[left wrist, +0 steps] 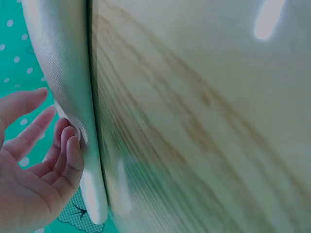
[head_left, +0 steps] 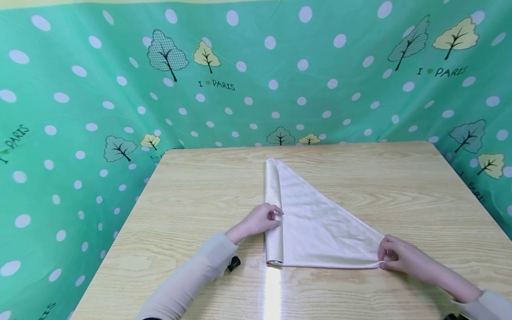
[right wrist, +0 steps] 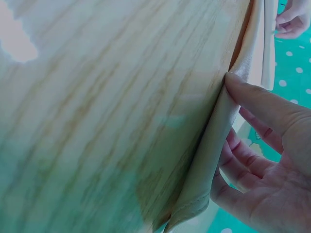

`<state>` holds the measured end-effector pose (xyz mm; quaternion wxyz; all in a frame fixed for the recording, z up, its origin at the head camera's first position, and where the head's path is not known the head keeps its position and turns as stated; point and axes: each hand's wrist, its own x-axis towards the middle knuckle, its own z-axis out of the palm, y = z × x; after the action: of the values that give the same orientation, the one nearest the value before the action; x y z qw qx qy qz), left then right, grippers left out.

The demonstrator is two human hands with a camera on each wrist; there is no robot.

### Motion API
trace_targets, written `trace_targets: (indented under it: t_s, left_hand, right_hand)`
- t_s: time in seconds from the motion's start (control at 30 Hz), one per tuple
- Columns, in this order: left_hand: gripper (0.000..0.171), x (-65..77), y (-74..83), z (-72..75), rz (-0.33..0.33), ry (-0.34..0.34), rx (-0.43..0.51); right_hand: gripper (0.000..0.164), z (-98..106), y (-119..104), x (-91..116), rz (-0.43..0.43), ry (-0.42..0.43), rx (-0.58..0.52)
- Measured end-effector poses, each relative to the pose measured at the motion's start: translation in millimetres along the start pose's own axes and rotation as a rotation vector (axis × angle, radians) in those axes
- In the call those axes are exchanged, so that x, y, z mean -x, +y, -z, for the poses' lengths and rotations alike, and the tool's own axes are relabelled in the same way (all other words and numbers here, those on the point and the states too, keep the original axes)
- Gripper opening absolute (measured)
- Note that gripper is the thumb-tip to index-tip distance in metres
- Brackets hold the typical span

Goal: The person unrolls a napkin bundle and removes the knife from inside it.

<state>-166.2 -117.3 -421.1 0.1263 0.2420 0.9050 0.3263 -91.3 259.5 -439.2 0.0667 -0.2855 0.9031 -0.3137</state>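
Note:
A pale, silky cloth lies on the table, its left side rolled into a narrow upright strip and the remainder spread as a triangle to the right. Over the rolled part, my left hand rests with loosely bent fingers. The left wrist view shows those fingertips against the cloth roll, while other fingers stand apart from it. At the near right corner, my right hand pinches the cloth. The right wrist view has its thumb on the folded cloth edge, with the other fingers behind.
The wood-grain table extends around the cloth. A small black object shows beside the left sleeve. A green dotted curtain with printed trees hangs behind and along the sides. A bright light reflection falls on the tabletop in front.

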Motion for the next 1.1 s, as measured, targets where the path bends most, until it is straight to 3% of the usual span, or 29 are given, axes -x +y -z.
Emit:
trace_targets:
  t_s: [0.23, 0.47, 0.7, 0.97, 1.1]
  left_hand:
    - [0.023, -0.7, 0.9, -2.6, -0.040, -0.041, -0.033]
    - [0.024, -1.3, 2.0, -4.0, -0.009, -0.099, -0.123]
    - [0.023, -4.9, -0.4, -5.0, -0.013, -0.147, -0.148]
    - [0.022, -11.1, -3.3, -7.2, -0.044, -0.156, -0.238]
    - [0.020, -14.4, -3.7, -8.3, -0.058, -0.144, -0.278]
  right_hand:
    - [0.024, -2, 1, 1, 0.024, 0.009, -0.010]
    - [0.023, -1, 2, 0, 0.007, 0.003, -0.002]
    - [0.021, 2, 0, 0, -0.027, -0.042, -0.014]
    - [0.021, 0, 0, 0, -0.053, -0.051, -0.001]
    - [0.022, 0, 2, 1, 0.001, -0.015, 0.008]
